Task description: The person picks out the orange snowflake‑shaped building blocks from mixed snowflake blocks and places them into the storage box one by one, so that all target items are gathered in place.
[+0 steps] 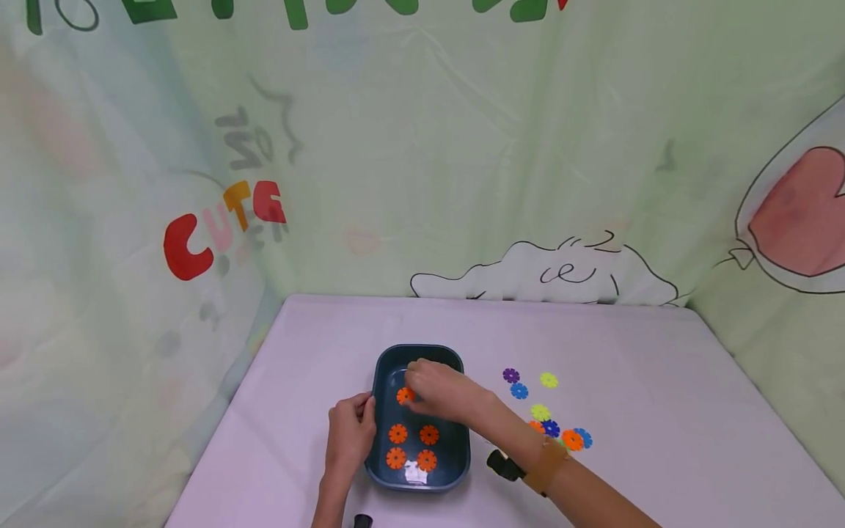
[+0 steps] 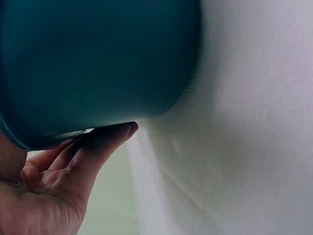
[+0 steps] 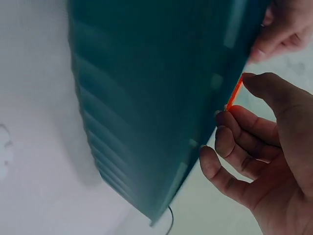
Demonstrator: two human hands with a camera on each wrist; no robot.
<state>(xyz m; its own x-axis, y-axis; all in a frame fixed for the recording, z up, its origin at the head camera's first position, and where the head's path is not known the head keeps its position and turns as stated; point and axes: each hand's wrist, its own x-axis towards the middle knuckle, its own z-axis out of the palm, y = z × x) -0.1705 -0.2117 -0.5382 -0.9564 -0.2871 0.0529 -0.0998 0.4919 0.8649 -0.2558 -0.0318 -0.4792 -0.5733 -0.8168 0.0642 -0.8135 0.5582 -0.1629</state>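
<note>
A dark blue plastic tray stands on the table, with several orange notched discs laid in rows inside. My left hand grips its left rim; in the left wrist view the fingers lie along the outer wall. Over the far part of the tray, my right hand pinches an orange disc between thumb and fingers, seen edge-on in the right wrist view. Another view of orange, a disc, shows beside those fingers from the head; whether it is the pinched one I cannot tell.
Right of the tray, loose discs lie on the white table: a purple disc, a yellow disc, a light blue disc and a cluster with an orange disc. A printed curtain hangs behind.
</note>
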